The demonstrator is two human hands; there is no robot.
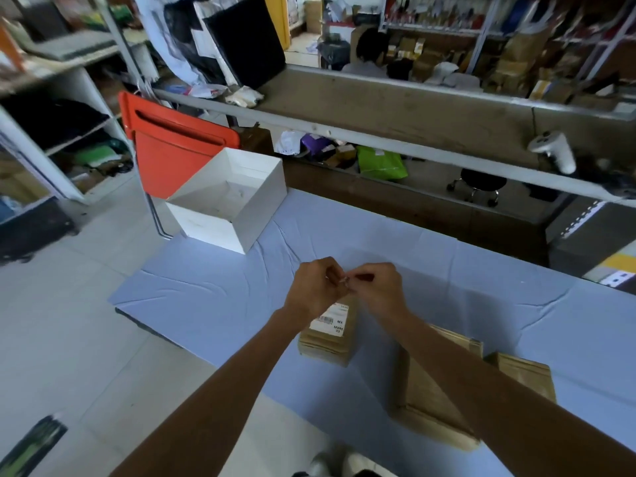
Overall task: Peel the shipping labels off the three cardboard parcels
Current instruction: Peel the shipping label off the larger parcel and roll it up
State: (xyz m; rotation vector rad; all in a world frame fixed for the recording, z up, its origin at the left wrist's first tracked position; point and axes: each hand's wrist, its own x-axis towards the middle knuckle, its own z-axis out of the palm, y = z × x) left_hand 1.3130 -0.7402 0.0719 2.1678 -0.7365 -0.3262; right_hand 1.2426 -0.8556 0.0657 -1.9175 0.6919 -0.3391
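Three brown cardboard parcels lie on the blue-covered table [213,287]. The left parcel [325,346] bears a white shipping label [332,320] with a barcode and black print. The middle parcel [426,404] and the right parcel [526,375] show plain cardboard, partly hidden by my right forearm. My left hand [315,287] and my right hand [377,285] meet just above the far end of the left parcel. Their fingertips pinch a small crumpled white scrap [345,279] between them. What the scrap is I cannot tell.
An open white box [256,208] stands at the table's far left corner, with an orange chair [172,149] behind it. A long counter rail [378,142] runs across beyond the table. Shelves stand on the left. A person sits far back.
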